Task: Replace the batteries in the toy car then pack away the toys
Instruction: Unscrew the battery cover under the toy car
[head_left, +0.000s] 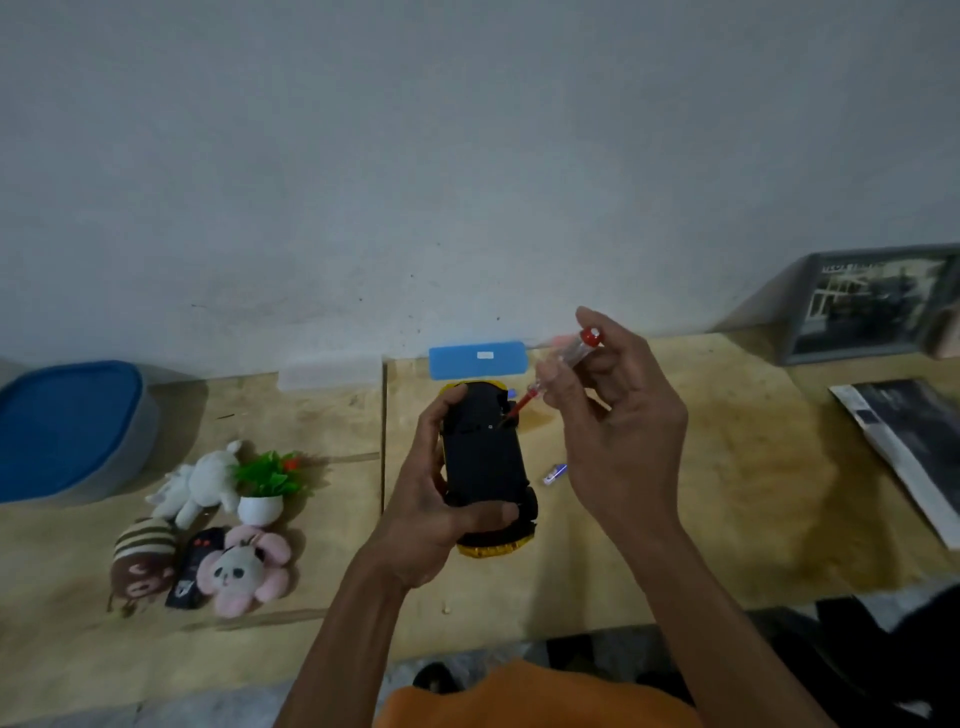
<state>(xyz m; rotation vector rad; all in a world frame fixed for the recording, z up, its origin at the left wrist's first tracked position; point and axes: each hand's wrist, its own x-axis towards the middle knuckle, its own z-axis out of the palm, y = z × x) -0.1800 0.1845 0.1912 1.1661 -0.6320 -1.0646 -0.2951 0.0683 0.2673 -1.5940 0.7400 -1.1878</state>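
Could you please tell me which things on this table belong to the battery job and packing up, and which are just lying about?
Job in hand:
toy car, underside up, in left hand
screwdriver in right hand
small battery
plush toys
blue-lidded bin

Lying about:
framed picture
magazine
potted plant

This looks like a simple room in a home, not a workshop. A plain wooden worktop stands against a bare, marked grey wall. On it lie soft toys, a small potted plastic plant and a lidded blue storage box. A framed picture leans on the wall at the right.
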